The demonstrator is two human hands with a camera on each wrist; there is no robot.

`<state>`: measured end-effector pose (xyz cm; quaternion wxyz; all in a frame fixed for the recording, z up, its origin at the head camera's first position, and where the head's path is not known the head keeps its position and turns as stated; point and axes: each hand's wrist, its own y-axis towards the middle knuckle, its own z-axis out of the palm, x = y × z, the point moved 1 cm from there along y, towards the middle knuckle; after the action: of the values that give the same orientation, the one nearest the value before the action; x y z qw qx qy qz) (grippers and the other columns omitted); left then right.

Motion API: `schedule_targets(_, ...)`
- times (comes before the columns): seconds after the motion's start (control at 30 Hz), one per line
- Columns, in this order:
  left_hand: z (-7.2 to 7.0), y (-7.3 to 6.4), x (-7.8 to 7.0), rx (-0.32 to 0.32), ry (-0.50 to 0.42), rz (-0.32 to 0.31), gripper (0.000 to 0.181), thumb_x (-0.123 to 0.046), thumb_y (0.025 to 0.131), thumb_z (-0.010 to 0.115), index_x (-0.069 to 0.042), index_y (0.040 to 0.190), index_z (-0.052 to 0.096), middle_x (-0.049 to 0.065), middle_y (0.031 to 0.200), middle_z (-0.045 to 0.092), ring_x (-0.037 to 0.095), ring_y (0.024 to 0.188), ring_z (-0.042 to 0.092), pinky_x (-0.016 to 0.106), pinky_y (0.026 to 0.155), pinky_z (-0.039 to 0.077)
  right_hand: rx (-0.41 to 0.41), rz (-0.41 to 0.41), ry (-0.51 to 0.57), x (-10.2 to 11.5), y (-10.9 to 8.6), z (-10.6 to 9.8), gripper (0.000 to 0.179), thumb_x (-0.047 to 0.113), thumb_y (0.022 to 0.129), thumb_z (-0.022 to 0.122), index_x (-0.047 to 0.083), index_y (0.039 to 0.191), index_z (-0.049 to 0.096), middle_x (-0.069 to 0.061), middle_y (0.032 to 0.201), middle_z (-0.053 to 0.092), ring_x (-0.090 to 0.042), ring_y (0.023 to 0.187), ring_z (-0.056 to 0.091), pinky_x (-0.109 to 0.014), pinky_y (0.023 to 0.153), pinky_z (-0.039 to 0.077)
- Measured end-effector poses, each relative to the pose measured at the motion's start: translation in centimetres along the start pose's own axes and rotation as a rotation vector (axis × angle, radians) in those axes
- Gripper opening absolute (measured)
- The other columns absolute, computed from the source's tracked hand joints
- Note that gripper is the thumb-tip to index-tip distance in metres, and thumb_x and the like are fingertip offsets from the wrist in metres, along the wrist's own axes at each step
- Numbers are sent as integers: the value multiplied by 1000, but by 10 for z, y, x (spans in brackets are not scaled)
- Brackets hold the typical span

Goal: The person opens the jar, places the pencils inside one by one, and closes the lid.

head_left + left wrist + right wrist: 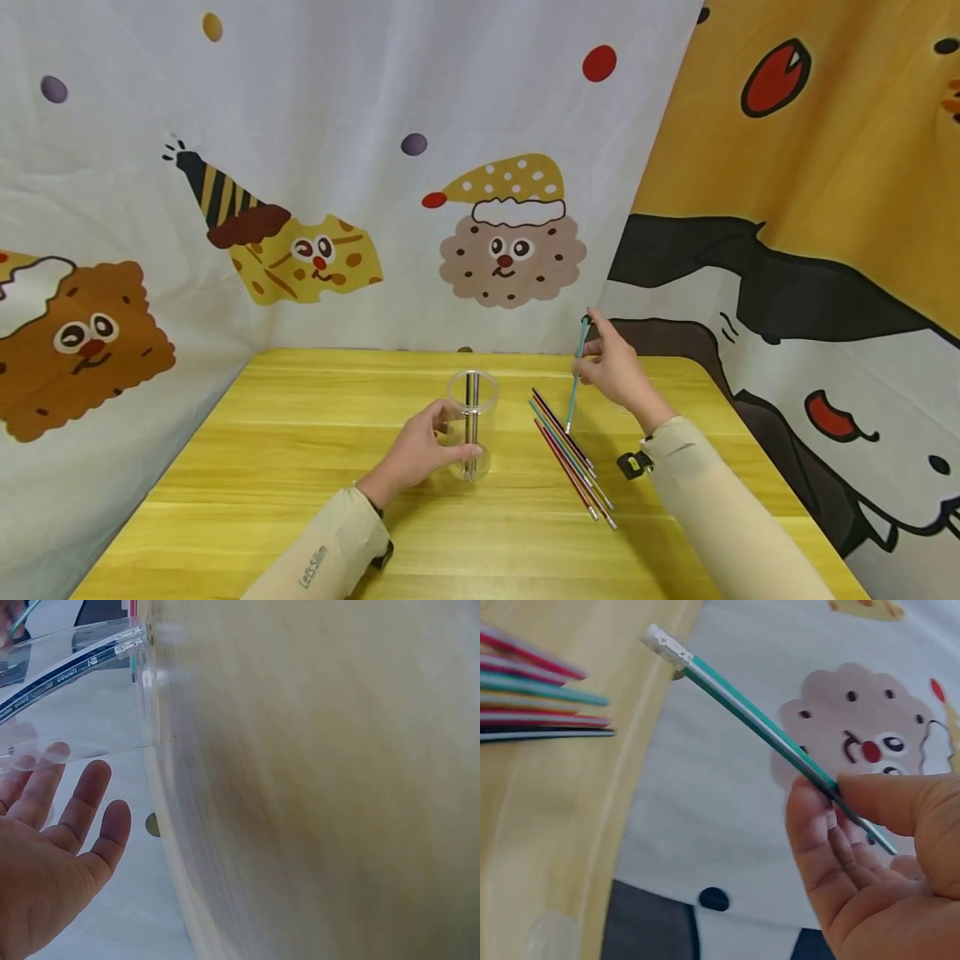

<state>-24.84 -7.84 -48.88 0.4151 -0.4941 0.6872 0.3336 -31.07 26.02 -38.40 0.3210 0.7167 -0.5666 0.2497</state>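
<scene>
A clear cup (491,425) stands on the table with black-and-silver pencils (471,417) inside, eraser ends down; "HB" shows on one pencil (67,671) in the left wrist view. My left hand (420,450) holds the cup lightly from the left, thumb in front and fingertips against the wall behind. Between thumb and fingers my right hand (618,371) pinches a teal pencil (750,716). That pencil slants, its white eraser end pointing down toward the table. To the right of the cup lies a loose bundle of several colored pencils (573,458).
The wooden table (300,500) ends at a back edge against a cartoon-printed curtain (337,100). A clear rounded object (553,937) sits at the table's right side, partly behind my right hand in the head view.
</scene>
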Motion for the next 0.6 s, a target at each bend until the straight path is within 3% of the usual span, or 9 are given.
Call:
schedule_targets(0.2, 0, 0, 0, 1, 6, -1, 62, -47, 85, 91, -30, 137, 62, 0, 137, 66, 25, 119, 59, 45, 93, 56, -65, -75, 152, 26, -3, -10, 98, 4, 101, 73, 28, 174, 13, -26, 121, 72, -24, 89, 79, -33, 75, 66)
schedule_targets(0.3, 0, 0, 0, -1, 4, -2, 61, -46, 86, 91, -30, 137, 62, -2, 136, 66, 25, 119, 59, 45, 93, 56, -113, -95, 280, 39, -6, -16, 97, 6, 100, 74, 33, 173, 15, -24, 120, 72, -17, 87, 80, -32, 75, 67)
schedule_targets(0.47, -1, 0, -1, -1, 5, 1, 62, -47, 85, 91, -30, 137, 62, 1, 138, 66, 25, 120, 59, 45, 94, 56, -165, -114, 487, 54, -9, -19, 98, 8, 101, 75, 41, 171, 15, -13, 113, 72, -11, 88, 80, -34, 80, 67)
schedule_targets(0.6, 0, 0, 0, 2, 11, 2, 63, -48, 85, 91, -29, 137, 61, 4, 140, 66, 26, 121, 59, 46, 95, 56, -182, -122, 611, 65, -11, -17, 99, 7, 100, 76, 40, 171, 16, -11, 112, 70, -12, 88, 80, -32, 80, 66)
